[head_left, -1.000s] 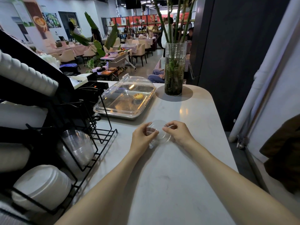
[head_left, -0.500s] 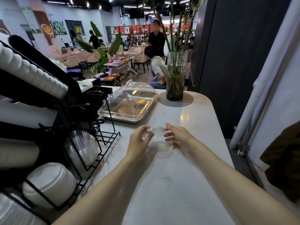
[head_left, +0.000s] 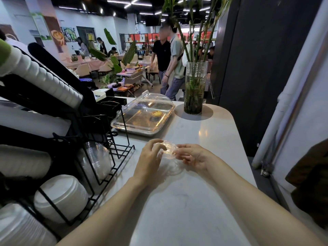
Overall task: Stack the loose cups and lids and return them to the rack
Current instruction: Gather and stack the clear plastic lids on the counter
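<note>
**Clear lid held between two hands above the counter**

Both hands met over the counter (head_left: 195, 201), just right of the rack (head_left: 99, 153); the left hand (head_left: 150, 157) pinched the near-left edge of a clear lid (head_left: 168, 150), thumb on top and fingers curled beneath; the right hand (head_left: 193, 157) closed its fingertips on the opposite edge; so each hand was clamped on the lid, and it sat lifted a little off the surface, roughly level. Whether one lid or a few nested ones were held could not be told; the plastic was too transparent.

The step in hand looked like gathering and squaring lids before racking them. To do it well, the grip should stay light and at the rim; thin plastic buckles if squeezed. The edges should be aligned so the pieces nest flat; then one hand could take the lot and carry it left, toward the bay holding clear lids (head_left: 95, 162), above the white lids (head_left: 60, 197). The covered tray (head_left: 142, 118) stood just beyond the hands; a wide swing might knock it.
</note>
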Demonstrator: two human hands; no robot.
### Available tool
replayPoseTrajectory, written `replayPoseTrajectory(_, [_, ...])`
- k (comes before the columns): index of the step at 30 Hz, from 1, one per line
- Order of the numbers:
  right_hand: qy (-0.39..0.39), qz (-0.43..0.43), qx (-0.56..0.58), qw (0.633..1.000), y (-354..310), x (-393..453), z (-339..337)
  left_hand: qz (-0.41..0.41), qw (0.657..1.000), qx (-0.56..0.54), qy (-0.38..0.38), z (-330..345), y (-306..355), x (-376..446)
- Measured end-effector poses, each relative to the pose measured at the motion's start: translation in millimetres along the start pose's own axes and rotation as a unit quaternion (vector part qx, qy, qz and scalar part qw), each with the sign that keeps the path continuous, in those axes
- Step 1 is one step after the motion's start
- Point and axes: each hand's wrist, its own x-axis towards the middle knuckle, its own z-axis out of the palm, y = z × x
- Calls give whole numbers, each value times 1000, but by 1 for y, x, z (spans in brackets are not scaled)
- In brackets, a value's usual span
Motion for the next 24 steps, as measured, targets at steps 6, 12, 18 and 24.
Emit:
replayPoseTrajectory(6, [13,-13,14,1000,-1,1,15,-51,998,-10,25,-9,-5,-11])
replayPoseTrajectory(12, [35,-45,13,998,-2,1,35,-137,987,-80,39,-25,-7,-31])
replayPoseTrajectory(18, [27,-70,-5,997,-6,7,67,-245,959,-134,56,-47,-10,-55])
replayPoseTrajectory(24, [24,-129,-43,990,-16,13,101,-273,951,-142,35,-69,-10,-77])
